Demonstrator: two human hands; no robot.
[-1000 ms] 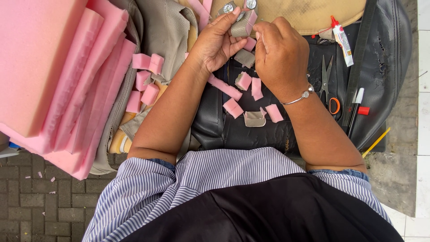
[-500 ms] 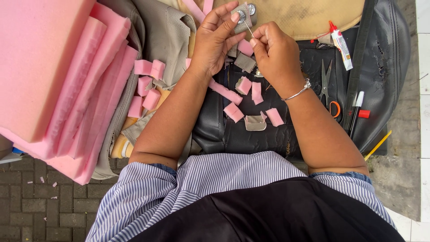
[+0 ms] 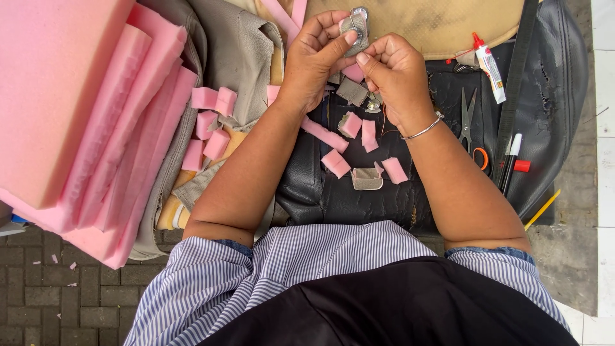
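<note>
My left hand point(image 3: 317, 54) pinches a small grey fabric-covered piece with a metal snap point(image 3: 354, 27), held up over a black leather seat cover point(image 3: 410, 192). My right hand point(image 3: 394, 74) is closed right beside it, thumb and forefinger pinched together just below the piece; whether they hold a needle or thread I cannot tell. Below the hands lie several small pink foam pieces point(image 3: 349, 125) and a small grey fabric tab point(image 3: 367, 178) on the black cover.
Large pink foam slabs point(image 3: 77, 109) fill the left. More foam cubes point(image 3: 214, 102) rest on grey fabric point(image 3: 240, 57). At right lie scissors point(image 3: 469, 125), a glue tube point(image 3: 490, 61), a marker point(image 3: 512, 160), a long dark ruler point(image 3: 516, 83) and a yellow pencil point(image 3: 541, 210).
Both hands stay raised together over the cover. The grey piece has been turned between the fingers, and my right hand has shifted slightly lower and rightward beside it.
</note>
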